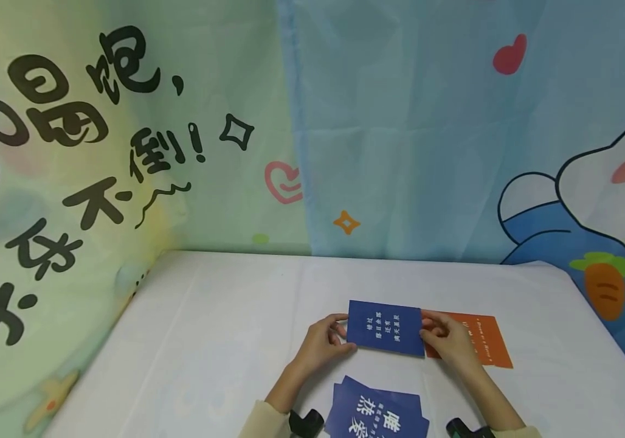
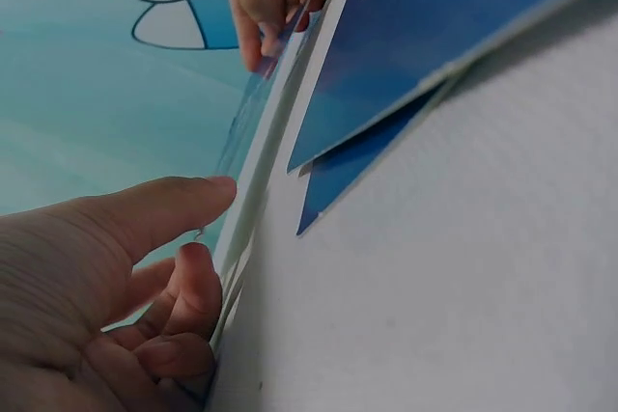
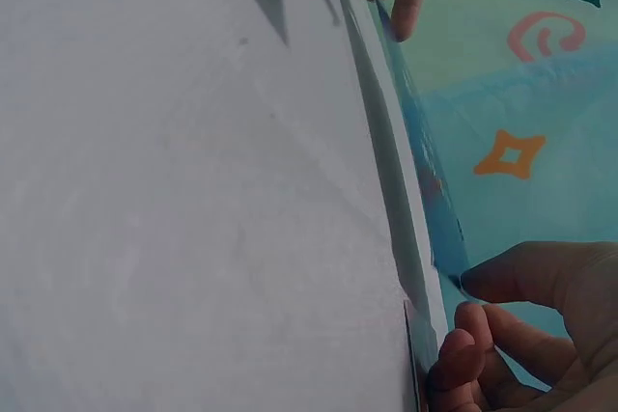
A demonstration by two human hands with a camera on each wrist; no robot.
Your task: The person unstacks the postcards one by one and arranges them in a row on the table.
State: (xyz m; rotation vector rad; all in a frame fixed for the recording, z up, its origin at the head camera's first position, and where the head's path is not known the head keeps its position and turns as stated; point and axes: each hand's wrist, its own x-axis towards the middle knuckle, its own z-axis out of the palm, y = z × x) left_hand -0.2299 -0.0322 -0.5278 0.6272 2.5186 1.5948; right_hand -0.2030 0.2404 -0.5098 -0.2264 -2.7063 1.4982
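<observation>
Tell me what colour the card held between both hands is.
The held card is blue with white lettering, clearest in the head view.

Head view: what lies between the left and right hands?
The head view shows a blue rectangular card with white lettering, held by the left hand and right hand.

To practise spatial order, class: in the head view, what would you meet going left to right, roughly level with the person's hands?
Black lettering → left hand → held blue card → right hand → printed carrot. The orange card is left out, as the right hand overlaps it.
</observation>
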